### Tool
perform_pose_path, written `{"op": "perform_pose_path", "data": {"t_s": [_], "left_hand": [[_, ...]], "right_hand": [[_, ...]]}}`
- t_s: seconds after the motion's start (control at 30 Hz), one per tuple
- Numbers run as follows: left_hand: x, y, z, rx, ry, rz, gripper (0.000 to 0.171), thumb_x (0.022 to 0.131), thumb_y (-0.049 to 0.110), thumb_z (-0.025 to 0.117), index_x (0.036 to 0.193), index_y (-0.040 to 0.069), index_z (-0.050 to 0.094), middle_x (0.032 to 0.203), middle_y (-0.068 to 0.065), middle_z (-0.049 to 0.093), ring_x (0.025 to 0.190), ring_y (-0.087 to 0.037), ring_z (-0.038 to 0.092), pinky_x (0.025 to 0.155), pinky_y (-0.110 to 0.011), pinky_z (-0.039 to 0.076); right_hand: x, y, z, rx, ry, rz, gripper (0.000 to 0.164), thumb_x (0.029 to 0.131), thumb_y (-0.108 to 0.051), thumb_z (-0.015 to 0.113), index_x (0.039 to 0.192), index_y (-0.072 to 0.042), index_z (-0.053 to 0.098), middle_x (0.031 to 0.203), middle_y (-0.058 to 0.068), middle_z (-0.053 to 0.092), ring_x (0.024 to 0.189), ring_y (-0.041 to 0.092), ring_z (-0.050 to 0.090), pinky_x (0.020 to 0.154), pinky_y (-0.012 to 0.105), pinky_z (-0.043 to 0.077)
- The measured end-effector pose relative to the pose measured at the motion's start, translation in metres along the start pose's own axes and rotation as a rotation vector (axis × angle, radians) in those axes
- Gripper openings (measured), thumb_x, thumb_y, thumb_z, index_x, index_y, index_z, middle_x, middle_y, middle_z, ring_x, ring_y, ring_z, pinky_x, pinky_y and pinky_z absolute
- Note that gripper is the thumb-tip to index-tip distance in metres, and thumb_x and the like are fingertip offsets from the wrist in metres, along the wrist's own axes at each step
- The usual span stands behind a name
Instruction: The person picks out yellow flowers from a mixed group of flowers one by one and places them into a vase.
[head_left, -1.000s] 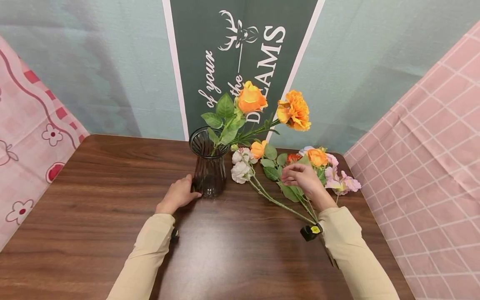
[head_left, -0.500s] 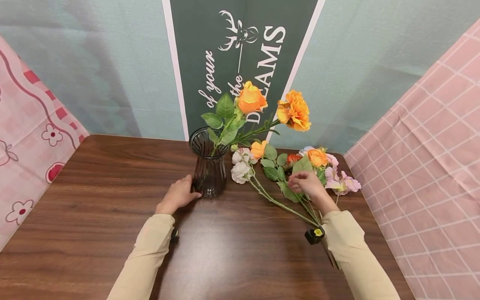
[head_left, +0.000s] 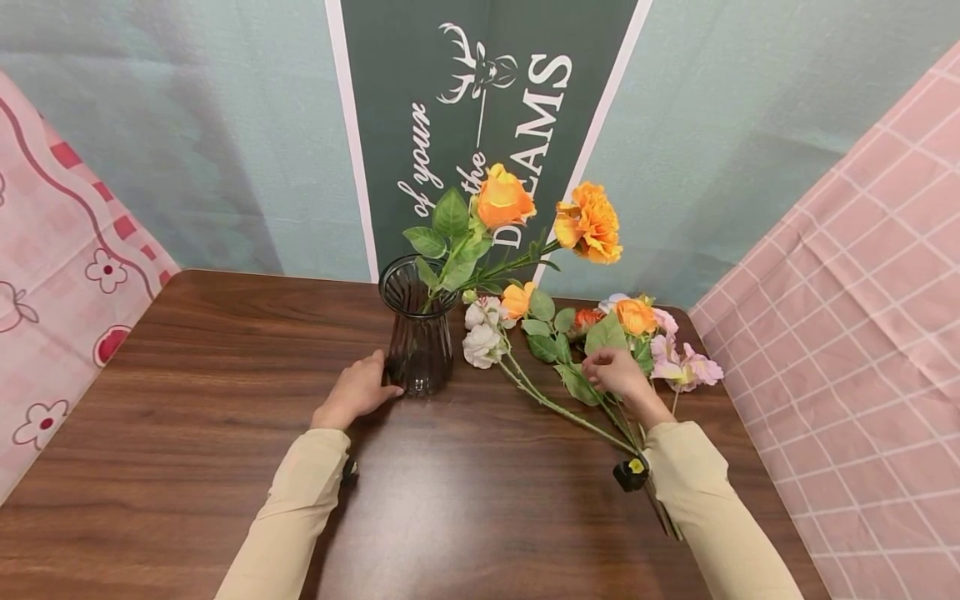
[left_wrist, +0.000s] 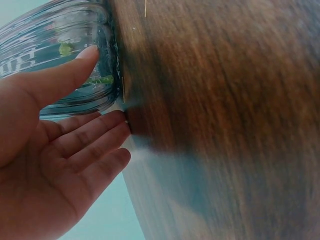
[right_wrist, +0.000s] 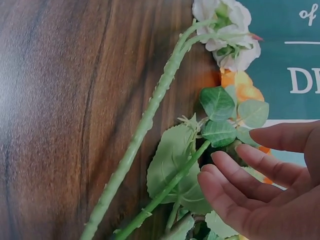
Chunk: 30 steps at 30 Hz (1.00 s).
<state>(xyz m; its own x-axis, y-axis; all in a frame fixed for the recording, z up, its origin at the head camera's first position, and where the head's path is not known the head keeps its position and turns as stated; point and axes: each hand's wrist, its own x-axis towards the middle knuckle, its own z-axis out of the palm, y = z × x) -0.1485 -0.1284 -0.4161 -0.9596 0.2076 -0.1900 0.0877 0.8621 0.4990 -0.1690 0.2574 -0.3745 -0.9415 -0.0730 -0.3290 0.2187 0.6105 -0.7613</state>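
A dark, clear ribbed glass vase point(head_left: 420, 354) stands upright on the table, holding an orange rose point(head_left: 505, 198) and an orange carnation-like flower point(head_left: 590, 223). My left hand point(head_left: 360, 387) rests at its base; in the left wrist view the thumb lies against the glass and the fingers stretch out nearly straight beside it. Over the flowers lying at the right, my right hand point(head_left: 621, 377) hovers by a green stem and leaves point(right_wrist: 172, 167), fingers loosely bent and nothing seen between them. Contact with the leaves cannot be told. White flowers point(head_left: 483, 344) lie between vase and right hand.
More artificial flowers lie at the back right: a small orange bloom point(head_left: 517, 298), another orange flower point(head_left: 635, 315), a red one point(head_left: 588, 317) and pink blossoms point(head_left: 686, 367). Long stems reach forward under the right sleeve point(head_left: 690, 467). Fabric hangs behind the wooden table point(head_left: 450, 517) and at both sides.
My right hand has shifted a little to the right and toward me, lower over the leaves and stems. The left hand and the vase have stayed where they were.
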Motion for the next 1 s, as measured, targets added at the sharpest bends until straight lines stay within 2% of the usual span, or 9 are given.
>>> {"op": "perform_pose_path", "data": {"t_s": [0.2, 0.3, 0.43, 0.53, 0.67, 0.7, 0.77, 0.87, 1.0], "left_hand": [[-0.002, 0.002, -0.001, 0.002, 0.002, 0.003, 0.054, 0.082, 0.025, 0.068, 0.113, -0.011, 0.044, 0.108, -0.031, 0.055, 0.096, -0.046, 0.055, 0.079, -0.053, 0.043], [-0.002, 0.001, -0.001, -0.004, 0.000, 0.000, 0.054, 0.083, 0.025, 0.068, 0.114, -0.012, 0.044, 0.109, -0.031, 0.055, 0.097, -0.046, 0.054, 0.080, -0.053, 0.043], [-0.002, 0.001, -0.002, -0.016, -0.001, -0.004, 0.055, 0.083, 0.026, 0.068, 0.115, -0.012, 0.044, 0.110, -0.031, 0.054, 0.098, -0.046, 0.053, 0.081, -0.053, 0.043], [0.001, -0.006, 0.003, -0.017, 0.008, 0.014, 0.059, 0.082, 0.031, 0.068, 0.115, -0.011, 0.044, 0.110, -0.030, 0.054, 0.098, -0.046, 0.054, 0.080, -0.053, 0.043], [0.003, -0.007, 0.005, -0.018, 0.005, 0.016, 0.061, 0.083, 0.031, 0.067, 0.119, -0.012, 0.043, 0.113, -0.031, 0.053, 0.100, -0.046, 0.053, 0.082, -0.053, 0.042], [0.000, -0.001, 0.000, -0.020, -0.008, 0.000, 0.059, 0.083, 0.027, 0.067, 0.119, -0.013, 0.042, 0.114, -0.032, 0.053, 0.101, -0.046, 0.052, 0.083, -0.053, 0.042], [-0.001, -0.001, 0.000, -0.017, -0.006, -0.002, 0.058, 0.083, 0.026, 0.067, 0.119, -0.013, 0.043, 0.113, -0.031, 0.053, 0.101, -0.046, 0.053, 0.083, -0.053, 0.042], [-0.001, 0.000, 0.000, -0.012, -0.008, -0.004, 0.057, 0.084, 0.026, 0.067, 0.118, -0.012, 0.043, 0.112, -0.030, 0.054, 0.100, -0.045, 0.053, 0.082, -0.053, 0.043], [-0.001, 0.000, -0.001, -0.011, -0.010, 0.000, 0.059, 0.084, 0.027, 0.067, 0.120, -0.012, 0.042, 0.114, -0.031, 0.053, 0.101, -0.045, 0.053, 0.082, -0.053, 0.042]], "right_hand": [[0.002, 0.001, -0.001, -0.014, -0.023, 0.004, 0.024, 0.092, -0.002, 0.047, 0.106, 0.017, 0.053, 0.095, 0.026, 0.058, 0.079, 0.025, 0.057, 0.068, 0.037, 0.051], [0.003, 0.001, -0.002, -0.033, -0.029, 0.004, 0.024, 0.092, -0.003, 0.049, 0.106, 0.016, 0.054, 0.097, 0.028, 0.058, 0.080, 0.029, 0.058, 0.068, 0.038, 0.051], [0.005, 0.002, -0.002, -0.094, -0.039, -0.009, 0.023, 0.090, -0.002, 0.051, 0.105, 0.015, 0.054, 0.099, 0.029, 0.057, 0.084, 0.037, 0.058, 0.069, 0.040, 0.051], [0.006, 0.003, -0.003, -0.149, -0.051, -0.037, 0.023, 0.089, -0.001, 0.051, 0.104, 0.016, 0.054, 0.097, 0.029, 0.057, 0.083, 0.040, 0.058, 0.068, 0.042, 0.051], [0.008, 0.005, -0.003, -0.211, -0.049, -0.064, 0.021, 0.088, -0.001, 0.052, 0.101, 0.015, 0.056, 0.091, 0.027, 0.058, 0.072, 0.034, 0.059, 0.063, 0.040, 0.050], [0.009, 0.005, -0.003, -0.230, -0.050, -0.075, 0.021, 0.087, -0.001, 0.052, 0.099, 0.015, 0.056, 0.090, 0.026, 0.059, 0.069, 0.031, 0.059, 0.062, 0.039, 0.050], [0.011, 0.006, -0.004, -0.271, -0.046, -0.093, 0.018, 0.085, 0.000, 0.054, 0.096, 0.014, 0.058, 0.085, 0.024, 0.060, 0.064, 0.024, 0.058, 0.059, 0.035, 0.049], [0.012, 0.007, -0.003, -0.333, -0.044, -0.116, 0.015, 0.081, 0.002, 0.056, 0.091, 0.012, 0.059, 0.079, 0.019, 0.061, 0.062, 0.020, 0.055, 0.056, 0.031, 0.046], [0.014, 0.009, -0.002, -0.401, -0.042, -0.112, 0.014, 0.076, 0.004, 0.059, 0.088, 0.010, 0.060, 0.077, 0.014, 0.061, 0.066, 0.022, 0.053, 0.056, 0.030, 0.044]]}}
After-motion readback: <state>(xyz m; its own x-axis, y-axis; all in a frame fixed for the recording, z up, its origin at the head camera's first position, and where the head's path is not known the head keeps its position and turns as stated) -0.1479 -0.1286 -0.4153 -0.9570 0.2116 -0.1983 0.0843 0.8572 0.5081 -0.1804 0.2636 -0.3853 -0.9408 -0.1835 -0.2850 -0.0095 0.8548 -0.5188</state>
